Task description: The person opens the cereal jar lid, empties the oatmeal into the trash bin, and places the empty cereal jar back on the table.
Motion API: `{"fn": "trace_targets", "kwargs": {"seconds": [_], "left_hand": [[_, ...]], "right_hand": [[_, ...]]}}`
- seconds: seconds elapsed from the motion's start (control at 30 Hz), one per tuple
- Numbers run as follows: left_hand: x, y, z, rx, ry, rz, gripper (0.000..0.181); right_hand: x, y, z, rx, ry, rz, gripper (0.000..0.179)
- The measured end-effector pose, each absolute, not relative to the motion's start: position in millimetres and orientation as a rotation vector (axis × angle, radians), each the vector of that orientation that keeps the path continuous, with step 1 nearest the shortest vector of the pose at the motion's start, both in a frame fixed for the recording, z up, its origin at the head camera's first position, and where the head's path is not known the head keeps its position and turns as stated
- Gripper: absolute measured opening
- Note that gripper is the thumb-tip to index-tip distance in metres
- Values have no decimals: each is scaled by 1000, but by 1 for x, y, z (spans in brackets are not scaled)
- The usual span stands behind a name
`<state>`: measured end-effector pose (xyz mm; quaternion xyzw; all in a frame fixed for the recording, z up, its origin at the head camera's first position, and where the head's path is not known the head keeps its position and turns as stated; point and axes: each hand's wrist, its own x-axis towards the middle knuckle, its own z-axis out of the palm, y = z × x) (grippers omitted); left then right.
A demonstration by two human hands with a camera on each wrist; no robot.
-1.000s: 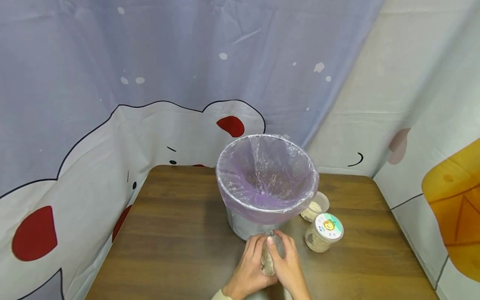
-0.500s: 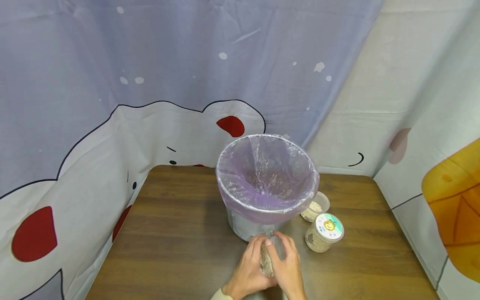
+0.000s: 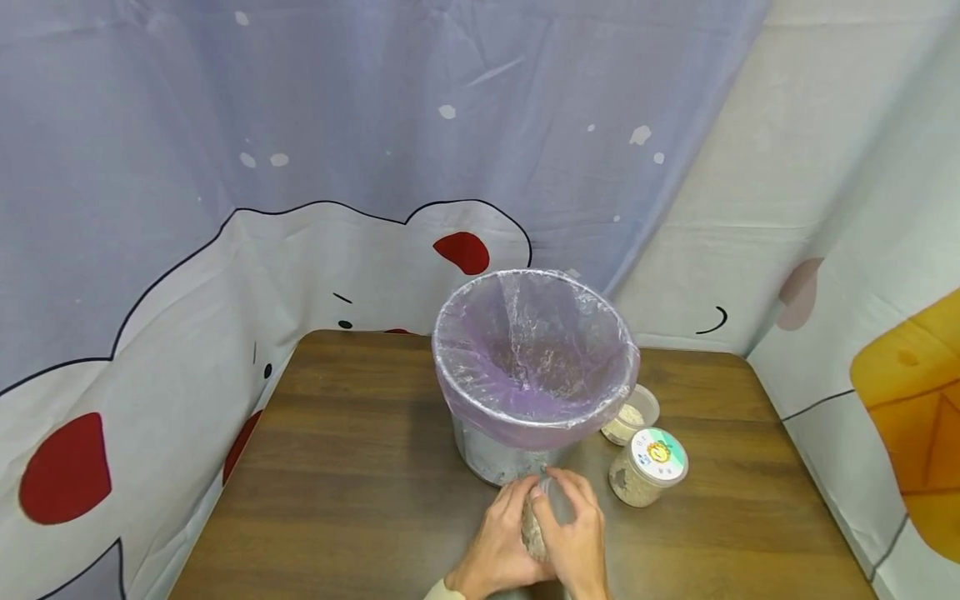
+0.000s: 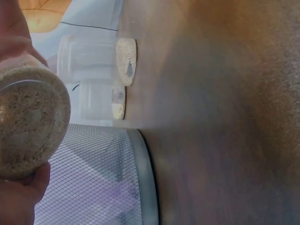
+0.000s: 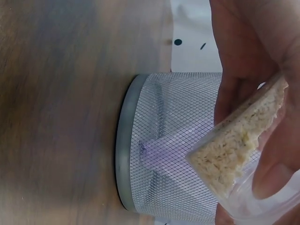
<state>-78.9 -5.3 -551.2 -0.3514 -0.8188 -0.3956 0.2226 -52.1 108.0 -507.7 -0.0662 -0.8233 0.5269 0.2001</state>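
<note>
Both hands hold a clear plastic jar [image 3: 533,530] of pale, flaky material in front of the mesh bin. My left hand [image 3: 501,535] grips it from the left, and my right hand [image 3: 577,537] curls round its right side with the thumb across it. In the left wrist view the round base of the jar [image 4: 33,122] faces the camera, covered inside by the flakes. Seen from the right wrist, the jar [image 5: 234,150] is tilted, its flakes lying against one end and clear plastic beyond. The hands hide much of it in the head view.
Just beyond the hands stands a wire-mesh bin [image 3: 487,450] lined with a purple plastic bag [image 3: 532,342]. To its right are a lidded jar [image 3: 648,467] with a sun-face label and an uncovered clear tub [image 3: 645,404] of pale flakes. A patterned curtain [image 3: 360,125] borders the wooden table [image 3: 360,467].
Both hands stay together round the jar in front of the bin. The right hand's fingers and the jar have shifted very slightly; the bin and other containers have not moved.
</note>
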Motion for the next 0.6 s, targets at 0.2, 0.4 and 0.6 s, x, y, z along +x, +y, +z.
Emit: {"fn": "trace_targets", "kwargs": {"seconds": [0.2,0.4,0.6], "left_hand": [[-82,-6,-549,-1002,-2232,-1062,92],[-80,-12,-545,-1050,-2385,-1231,89],[-80,-20,-534,-1073,-2451,-1388,92]], "right_hand": [[-52,109,-510,-117,-2217,1389,32],[-51,111,-509,90,-2192,1354,35],[-50,109,-489,411,-2110,1327,36]]}}
